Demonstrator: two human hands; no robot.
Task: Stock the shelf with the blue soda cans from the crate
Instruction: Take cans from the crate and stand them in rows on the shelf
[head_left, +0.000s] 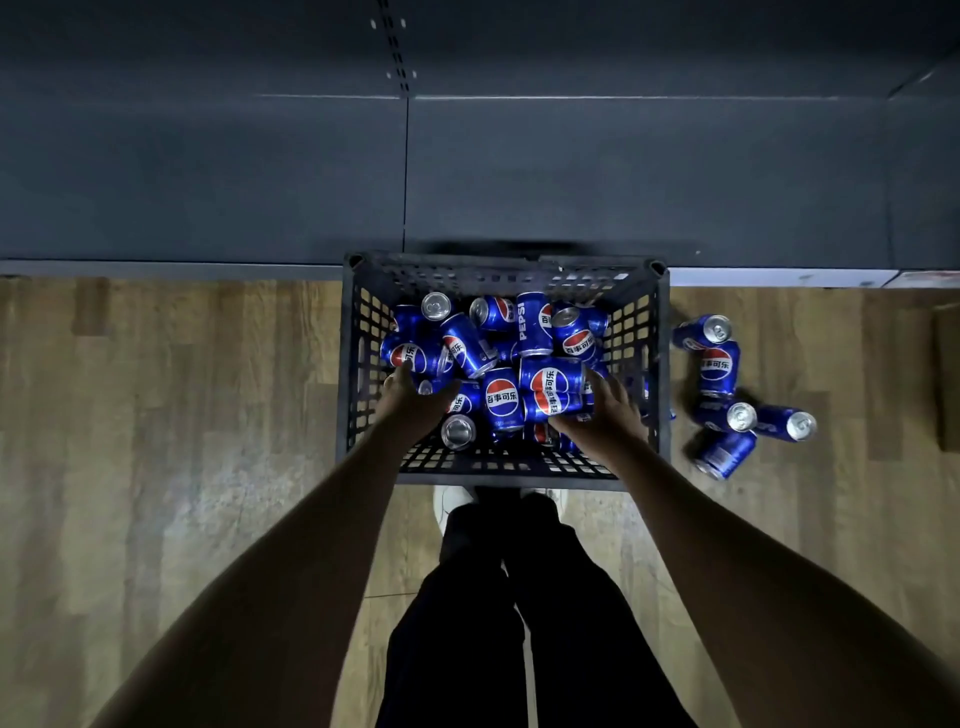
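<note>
A dark plastic crate (363, 441) stands on the floor against the shelf base, filled with several blue soda cans lying jumbled. My left hand (413, 397) reaches into the crate's left side, its fingers curled round a blue can (410, 356). My right hand (602, 410) is in the crate's right side and grips a blue can (553, 402) lying on its side. The dark grey shelf (571, 176) spreads beyond the crate and holds no cans in view.
Several loose blue cans (719, 364) lie on the wooden floor (156, 415) to the right of the crate. My legs and white shoes (449, 506) are just behind the crate. A brown box edge (948, 379) shows at far right.
</note>
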